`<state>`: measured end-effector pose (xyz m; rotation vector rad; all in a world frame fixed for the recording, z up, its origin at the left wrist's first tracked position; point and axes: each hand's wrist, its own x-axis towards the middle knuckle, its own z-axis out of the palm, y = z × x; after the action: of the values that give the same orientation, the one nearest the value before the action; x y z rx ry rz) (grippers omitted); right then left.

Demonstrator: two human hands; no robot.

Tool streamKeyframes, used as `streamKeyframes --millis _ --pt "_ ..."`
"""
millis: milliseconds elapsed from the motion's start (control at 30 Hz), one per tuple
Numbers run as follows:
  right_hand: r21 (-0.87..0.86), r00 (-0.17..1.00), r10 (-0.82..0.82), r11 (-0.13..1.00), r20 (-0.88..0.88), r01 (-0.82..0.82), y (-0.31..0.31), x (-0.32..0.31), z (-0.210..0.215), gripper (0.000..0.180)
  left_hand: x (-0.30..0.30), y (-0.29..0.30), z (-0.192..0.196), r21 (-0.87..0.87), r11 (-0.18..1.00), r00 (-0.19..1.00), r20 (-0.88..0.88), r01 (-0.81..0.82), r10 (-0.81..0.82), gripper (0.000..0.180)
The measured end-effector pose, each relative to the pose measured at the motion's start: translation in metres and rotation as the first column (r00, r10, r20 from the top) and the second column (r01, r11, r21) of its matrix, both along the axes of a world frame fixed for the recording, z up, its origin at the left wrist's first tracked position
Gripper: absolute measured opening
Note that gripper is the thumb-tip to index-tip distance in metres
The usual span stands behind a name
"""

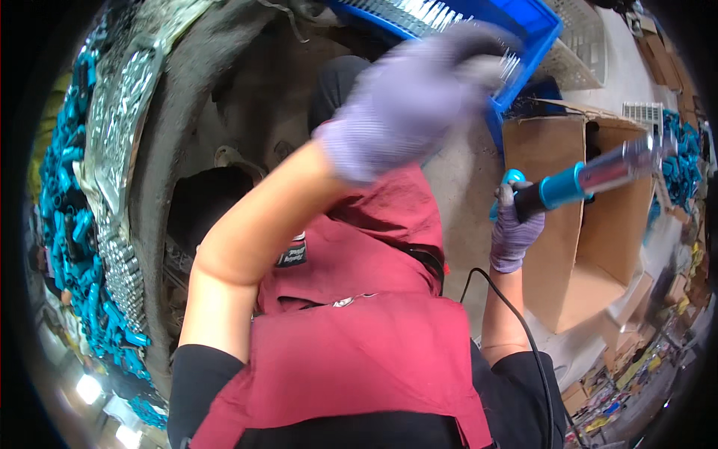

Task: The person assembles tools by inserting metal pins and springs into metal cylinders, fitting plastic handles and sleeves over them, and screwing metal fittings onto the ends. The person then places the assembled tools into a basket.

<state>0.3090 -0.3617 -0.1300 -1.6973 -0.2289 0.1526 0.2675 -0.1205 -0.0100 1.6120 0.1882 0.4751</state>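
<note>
Maroon apron [359, 352] on the person fills the lower centre. Open cardboard box [550, 277] at right, brown inner faces visible. Blue crate [544, 37] at the top, tilted in view, holding shiny metal pieces. Left hand [411, 105], lavender glove, motion-blurred, over the near edge of the crate; cannot tell whether its fingers grasp anything. Hand-held tool [561, 187] in front of the box, slanting up to the right: elongated, roughly cylindrical; bright teal rounded part by the hand, black section, wide teal collar, then a glossy, greyish-purple barrel, its far end smeared by blur. Right hand [516, 236], lavender glove with darker fingers, wrapped around the tool at its black section. Thin black cable [523, 318] curves beside the right arm; its connection cannot be made out
</note>
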Motion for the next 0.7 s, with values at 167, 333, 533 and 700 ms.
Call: streamKeyframes --millis 167,333,533,700 --pt "-0.152 0.953 -0.170 0.965 0.249 0.212 -0.035 0.015 -0.128 0.042 -0.125 0.081 -0.084 0.730 0.669 0.780 -0.335 -0.140 0.529 0.041" --pt "-0.729 0.730 -0.236 0.485 -0.641 -0.483 -0.068 0.018 -0.291 0.042 -0.211 0.078 -0.109 -0.297 0.480 0.537 -0.677 -0.825 0.504 0.028" --pt "-0.727 0.795 -0.192 0.566 -0.575 -0.389 -0.047 0.043 -0.288 0.035 -0.174 0.045 -0.109 -0.171 0.701 0.557 -0.744 -0.692 0.369 0.035" --pt "-0.710 0.964 -0.112 0.698 -0.242 -0.098 -0.044 0.042 -0.260 0.055 -0.145 0.032 -0.123 -0.203 0.812 0.592 -0.780 -0.547 0.204 0.032"
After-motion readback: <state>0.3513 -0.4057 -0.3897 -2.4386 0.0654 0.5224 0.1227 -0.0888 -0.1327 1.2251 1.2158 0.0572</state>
